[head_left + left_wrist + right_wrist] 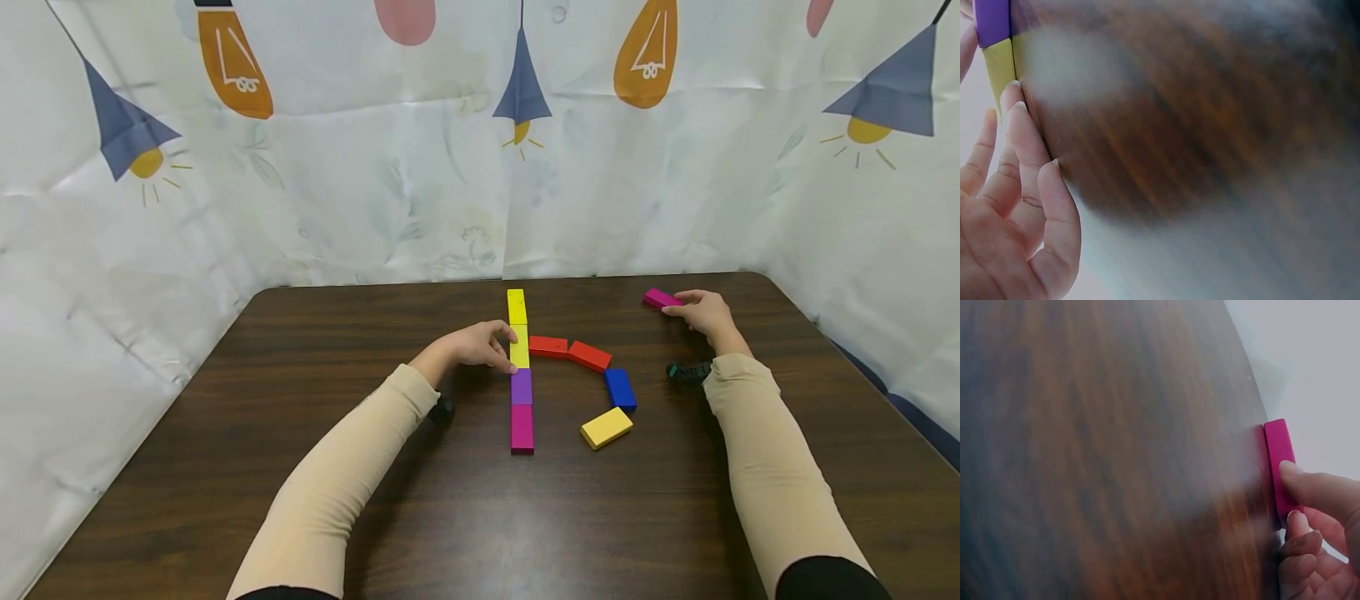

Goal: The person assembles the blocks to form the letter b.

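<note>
My right hand (705,315) pinches a magenta block (662,298) between thumb and fingers at the far right of the table. In the right wrist view the thumb lies on the broad face of this block (1280,465). My left hand (476,343) is at the left side of a straight column of blocks, its fingertips against the lower yellow block (520,348) and near the purple block (521,387). Another yellow block (517,307) tops the column, and a second magenta block (522,429) forms its near end. In the left wrist view the fingers are gently bent, gripping nothing.
Right of the column, two red blocks (548,347), a blue block (620,390) and a tilted pale yellow block (607,428) form a curve. All lie on the dark wooden table (337,400). A patterned white curtain (337,192) hangs behind the table.
</note>
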`<state>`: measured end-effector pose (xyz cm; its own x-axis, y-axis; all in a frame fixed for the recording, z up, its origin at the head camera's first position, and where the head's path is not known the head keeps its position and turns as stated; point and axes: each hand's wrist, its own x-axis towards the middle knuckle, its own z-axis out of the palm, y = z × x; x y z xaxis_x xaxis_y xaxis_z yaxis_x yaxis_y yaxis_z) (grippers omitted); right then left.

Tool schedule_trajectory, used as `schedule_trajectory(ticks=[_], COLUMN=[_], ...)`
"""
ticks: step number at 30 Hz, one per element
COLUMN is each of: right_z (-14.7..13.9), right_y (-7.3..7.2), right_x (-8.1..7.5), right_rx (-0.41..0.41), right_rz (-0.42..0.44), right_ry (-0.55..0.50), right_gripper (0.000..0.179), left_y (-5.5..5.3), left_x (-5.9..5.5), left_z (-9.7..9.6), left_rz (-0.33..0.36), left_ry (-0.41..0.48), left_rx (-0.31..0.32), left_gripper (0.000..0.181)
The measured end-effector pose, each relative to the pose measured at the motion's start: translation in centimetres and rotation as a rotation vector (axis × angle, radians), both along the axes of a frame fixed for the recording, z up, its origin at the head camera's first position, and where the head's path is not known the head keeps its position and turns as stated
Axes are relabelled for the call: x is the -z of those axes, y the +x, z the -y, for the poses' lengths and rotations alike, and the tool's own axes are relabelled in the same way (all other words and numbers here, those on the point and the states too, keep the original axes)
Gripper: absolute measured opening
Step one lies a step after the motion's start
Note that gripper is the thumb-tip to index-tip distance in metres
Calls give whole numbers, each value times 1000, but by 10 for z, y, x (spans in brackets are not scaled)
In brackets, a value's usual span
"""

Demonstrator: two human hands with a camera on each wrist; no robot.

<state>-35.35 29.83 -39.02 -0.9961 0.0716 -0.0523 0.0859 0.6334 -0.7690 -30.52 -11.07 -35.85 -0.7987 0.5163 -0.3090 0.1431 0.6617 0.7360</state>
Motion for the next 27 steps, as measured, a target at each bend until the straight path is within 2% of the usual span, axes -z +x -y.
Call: schedule_trajectory(ticks=[14, 22, 27], right_z=[-3, -4, -9], right_y=[-6, -2, 0], right_x=[3, 0, -3], right_rx=[-5, -21, -53], right_rz=[-14, -4, -40], right_ry=[36, 46, 73], right_gripper=[56, 58, 58], left_y=[-1, -1, -1], left_x=[1, 2, 1], left_z=[1, 1, 1], left_rz=[-9, -16, -18], left_ry=[-8, -17, -27], left_rx=[1, 5, 6], left_gripper=[50, 50, 51])
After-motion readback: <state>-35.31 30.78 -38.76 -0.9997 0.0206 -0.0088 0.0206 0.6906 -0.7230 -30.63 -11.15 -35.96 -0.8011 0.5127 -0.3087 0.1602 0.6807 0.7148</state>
